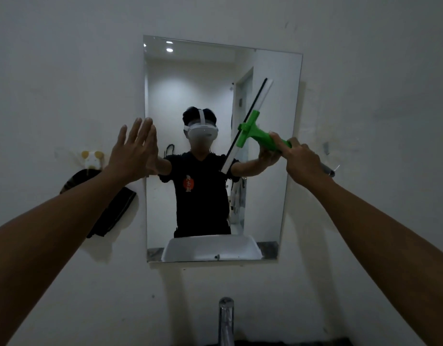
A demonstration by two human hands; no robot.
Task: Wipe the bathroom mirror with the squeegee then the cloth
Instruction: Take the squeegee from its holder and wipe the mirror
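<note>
A frameless rectangular mirror [265, 216] hangs on the white wall ahead. My right hand [301, 158] grips the green handle of a squeegee [255, 132]. Its long black-and-white blade lies tilted against the right half of the glass, upper end to the right. My left hand [134, 152] is flat, fingers spread, pressed at the mirror's left edge. A dark cloth [113, 213] hangs from a wall hook to the left of the mirror, partly hidden behind my left forearm.
A chrome faucet [226, 320] rises at the bottom centre, below the mirror. A small yellow-and-white hook holder [91, 158] is on the wall at left. The mirror reflects a person in a headset and a white basin.
</note>
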